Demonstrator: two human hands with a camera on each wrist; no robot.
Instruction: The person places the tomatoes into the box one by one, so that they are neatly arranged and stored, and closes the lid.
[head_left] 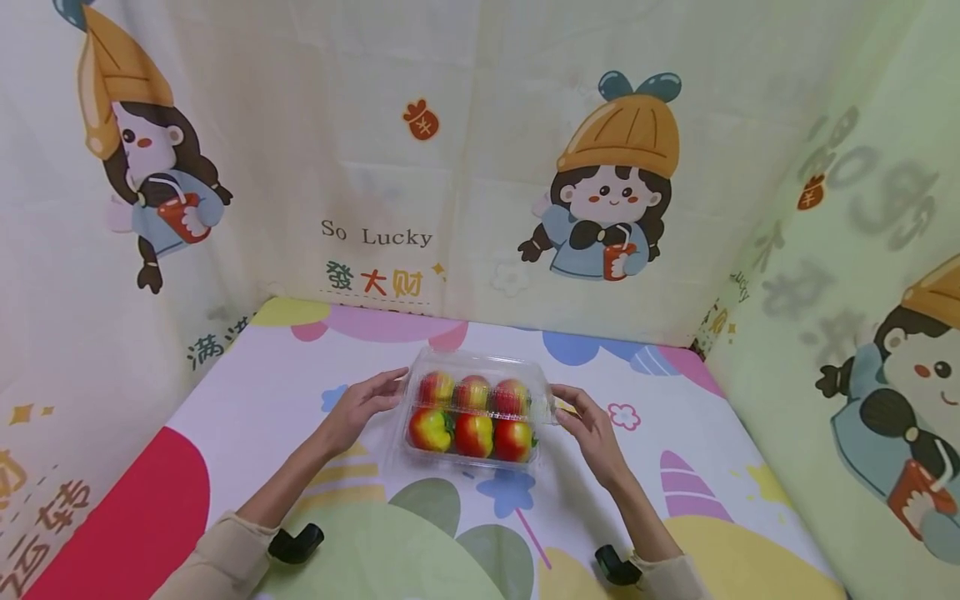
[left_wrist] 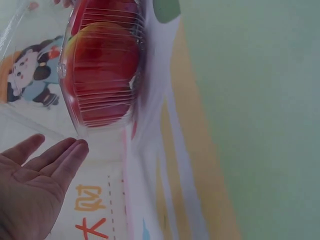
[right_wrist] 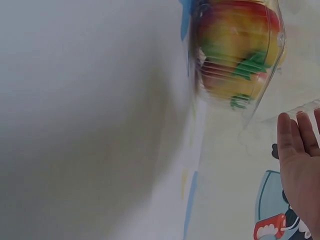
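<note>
A clear plastic clamshell box (head_left: 471, 461) sits on the table in the head view, holding two rows of red-and-yellow fruits (head_left: 474, 435) with bits of green leaf. Its clear lid (head_left: 487, 363) stands partly raised, and the back row shows through it. My left hand (head_left: 365, 404) is at the box's left side, fingers extended, with fingertips right at the clear plastic edge in the left wrist view. On the other side, my right hand (head_left: 588, 425) has its fingertips at the lid's right edge. In the right wrist view those fingers (right_wrist: 286, 132) look straight; the thumb is hidden there.
The tabletop (head_left: 570, 492) carries a colourful printed cover. Printed cloth walls (head_left: 480, 183) rise at the back and both sides. Black wrist devices (head_left: 296, 543) are on both forearms, near the beige sleeves (head_left: 225, 554).
</note>
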